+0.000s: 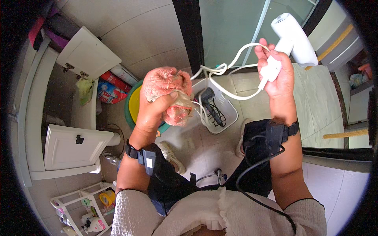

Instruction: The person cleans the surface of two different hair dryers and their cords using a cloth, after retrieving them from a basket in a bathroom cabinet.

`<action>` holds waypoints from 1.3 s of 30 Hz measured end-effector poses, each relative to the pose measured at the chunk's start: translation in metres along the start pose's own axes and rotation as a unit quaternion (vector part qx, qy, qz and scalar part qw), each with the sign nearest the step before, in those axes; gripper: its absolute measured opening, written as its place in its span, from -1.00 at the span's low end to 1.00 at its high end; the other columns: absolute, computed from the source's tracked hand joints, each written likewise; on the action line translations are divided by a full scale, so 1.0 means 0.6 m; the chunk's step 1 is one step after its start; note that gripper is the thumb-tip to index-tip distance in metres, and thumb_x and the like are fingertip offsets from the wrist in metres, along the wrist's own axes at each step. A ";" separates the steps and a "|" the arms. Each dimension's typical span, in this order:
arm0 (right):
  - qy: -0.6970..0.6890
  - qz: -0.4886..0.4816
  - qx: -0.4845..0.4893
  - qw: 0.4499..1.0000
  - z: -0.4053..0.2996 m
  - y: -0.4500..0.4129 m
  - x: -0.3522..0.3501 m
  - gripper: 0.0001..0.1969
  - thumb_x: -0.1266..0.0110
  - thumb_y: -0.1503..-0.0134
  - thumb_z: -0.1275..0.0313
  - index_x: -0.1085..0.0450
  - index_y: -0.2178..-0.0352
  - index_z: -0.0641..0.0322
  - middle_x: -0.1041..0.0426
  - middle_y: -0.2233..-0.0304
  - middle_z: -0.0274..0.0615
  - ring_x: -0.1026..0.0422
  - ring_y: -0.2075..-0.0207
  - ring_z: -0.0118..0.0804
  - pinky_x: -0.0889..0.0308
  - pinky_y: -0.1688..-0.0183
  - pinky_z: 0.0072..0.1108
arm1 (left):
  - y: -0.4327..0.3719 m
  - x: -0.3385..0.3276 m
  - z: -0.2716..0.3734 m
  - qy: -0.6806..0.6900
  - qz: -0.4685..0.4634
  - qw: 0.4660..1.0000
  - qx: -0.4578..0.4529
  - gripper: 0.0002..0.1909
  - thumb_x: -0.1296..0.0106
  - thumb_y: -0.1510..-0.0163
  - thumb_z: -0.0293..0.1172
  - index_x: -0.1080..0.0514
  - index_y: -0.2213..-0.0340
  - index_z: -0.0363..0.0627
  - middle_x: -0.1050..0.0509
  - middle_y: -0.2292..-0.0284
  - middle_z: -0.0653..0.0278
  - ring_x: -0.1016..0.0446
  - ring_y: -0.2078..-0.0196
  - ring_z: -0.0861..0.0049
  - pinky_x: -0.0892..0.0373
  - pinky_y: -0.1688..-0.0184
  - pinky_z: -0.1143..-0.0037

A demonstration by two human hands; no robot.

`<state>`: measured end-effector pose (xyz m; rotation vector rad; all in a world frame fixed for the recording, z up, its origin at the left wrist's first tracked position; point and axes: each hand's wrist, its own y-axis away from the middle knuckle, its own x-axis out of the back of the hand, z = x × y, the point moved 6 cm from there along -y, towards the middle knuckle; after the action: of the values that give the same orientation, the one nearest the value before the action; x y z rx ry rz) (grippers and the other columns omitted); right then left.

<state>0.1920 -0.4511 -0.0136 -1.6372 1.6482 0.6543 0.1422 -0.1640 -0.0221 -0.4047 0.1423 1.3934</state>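
My left hand [153, 109] grips a bunched pink cloth [168, 84] with worn, stained patches. Raised at the right, my right hand [279, 76] holds a white hair dryer [292, 38] along with a white plug-like piece [271, 69]. The dryer's barrel points up and away from my palm. A white cord [236, 96] loops from my right hand across to behind the cloth. Below the cord, a white plastic basket [234, 113] on the floor holds a dark hair dryer [217, 113] and a black cord.
At the left, a white cabinet has its doors [78, 147] open. Beside it lie a red and blue packet [109, 93] and spray cans [124, 75]. A green and yellow basin [128, 110] is partly behind my left hand. A white rack [82, 196] stands lower left; a glass door [230, 32] is ahead.
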 end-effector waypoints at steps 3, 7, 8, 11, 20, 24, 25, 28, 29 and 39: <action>-0.013 -0.004 0.003 1.000 -0.004 -0.001 0.006 -0.90 -0.02 0.12 0.53 -0.33 0.47 0.26 -0.37 0.18 -0.02 -0.41 0.19 -0.13 -0.32 0.47 -0.61 | 0.000 -0.005 0.004 -0.066 -0.114 0.991 -0.007 -0.44 -0.10 0.26 -0.48 -0.27 0.13 -0.29 -0.41 0.30 0.17 -0.39 0.23 0.47 -0.33 0.13 0.47; -0.017 -0.007 -0.008 1.000 -0.003 0.003 0.002 -0.89 -0.02 0.13 0.53 -0.33 0.48 0.27 -0.37 0.19 -0.02 -0.41 0.20 -0.13 -0.32 0.48 -0.61 | 0.012 -0.034 -0.020 -0.159 -0.214 0.962 0.056 -0.35 -0.15 0.31 -0.43 -0.28 0.08 -0.34 -0.45 0.27 0.23 -0.40 0.21 0.57 -0.30 0.09 0.54; -0.020 -0.008 -0.007 1.000 -0.002 0.003 0.001 -0.89 -0.02 0.13 0.53 -0.33 0.48 0.27 -0.37 0.19 -0.02 -0.41 0.21 -0.13 -0.32 0.49 -0.63 | 0.016 -0.046 -0.034 -0.172 -0.243 0.952 0.076 -0.30 -0.16 0.32 -0.41 -0.26 0.05 -0.35 -0.46 0.23 0.24 -0.40 0.19 0.59 -0.28 0.06 0.56; -0.040 -0.023 -0.013 0.999 -0.005 0.001 0.002 -0.89 -0.02 0.12 0.53 -0.32 0.47 0.28 -0.37 0.20 -0.02 -0.41 0.22 -0.14 -0.33 0.51 -0.66 | 0.023 -0.046 -0.081 -0.187 -0.255 0.940 0.131 -0.35 -0.16 0.32 -0.42 -0.31 0.08 -0.29 -0.38 0.09 0.18 -0.36 0.08 0.49 -0.21 -0.01 0.54; -0.173 -0.081 -0.046 0.980 -0.010 0.011 -0.013 -0.81 -0.02 0.13 0.61 -0.26 0.41 0.42 -0.38 0.24 0.01 -0.41 0.24 -0.15 -0.35 0.51 -0.70 | 0.019 -0.079 -0.141 -0.212 -0.267 0.930 0.135 -0.11 -0.11 0.32 -0.38 -0.04 -0.10 -0.34 -0.26 -0.01 0.06 -0.27 -0.04 0.42 -0.13 -0.09 0.53; -0.192 -0.091 -0.068 0.975 -0.004 0.024 -0.031 -0.79 -0.02 0.13 0.61 -0.24 0.39 0.42 -0.37 0.24 0.01 -0.38 0.24 -0.19 -0.34 0.53 -0.71 | -0.002 -0.054 -0.174 -0.220 -0.205 0.952 0.051 -0.18 -0.14 0.27 -0.38 -0.09 -0.06 -0.30 -0.36 0.14 0.21 -0.33 0.09 0.53 -0.19 -0.02 0.55; -0.197 -0.093 -0.077 0.973 -0.003 0.027 -0.032 -0.78 -0.02 0.13 0.61 -0.23 0.38 0.41 -0.37 0.23 0.00 -0.37 0.25 -0.20 -0.34 0.54 -0.71 | -0.003 -0.055 -0.176 -0.218 -0.207 0.952 0.052 -0.18 -0.14 0.27 -0.38 -0.09 -0.06 -0.30 -0.36 0.14 0.21 -0.33 0.09 0.53 -0.19 -0.02 0.55; -0.189 -0.112 -0.089 0.972 -0.002 0.032 -0.038 -0.78 -0.02 0.13 0.61 -0.22 0.37 0.40 -0.36 0.23 -0.02 -0.35 0.27 -0.26 -0.34 0.53 -0.71 | -0.010 -0.048 -0.183 -0.178 -0.148 0.968 0.099 -0.23 -0.15 0.23 -0.46 -0.09 -0.05 -0.29 -0.36 0.16 0.22 -0.35 0.10 0.51 -0.23 -0.02 0.51; -0.189 -0.111 -0.089 0.972 -0.002 0.032 -0.036 -0.78 -0.02 0.13 0.61 -0.22 0.37 0.40 -0.36 0.23 -0.02 -0.35 0.27 -0.26 -0.34 0.53 -0.71 | -0.010 -0.049 -0.182 -0.178 -0.149 0.968 0.100 -0.23 -0.15 0.23 -0.46 -0.09 -0.05 -0.29 -0.36 0.16 0.22 -0.35 0.10 0.51 -0.23 -0.02 0.51; -0.210 -0.137 -0.115 0.961 0.005 0.037 -0.047 -0.77 -0.02 0.10 0.58 -0.23 0.35 0.39 -0.34 0.24 -0.09 -0.34 0.31 -0.32 -0.36 0.49 -0.68 | -0.013 -0.054 -0.144 -0.301 -0.113 0.945 -0.063 -0.28 -0.21 0.31 -0.41 -0.21 0.04 -0.22 -0.24 0.07 0.08 -0.29 0.01 0.35 -0.18 -0.06 0.46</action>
<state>0.1690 -0.4298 0.0038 -1.7020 1.0493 0.9978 0.1561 -0.2261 -0.0894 -0.0805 -0.4845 1.2444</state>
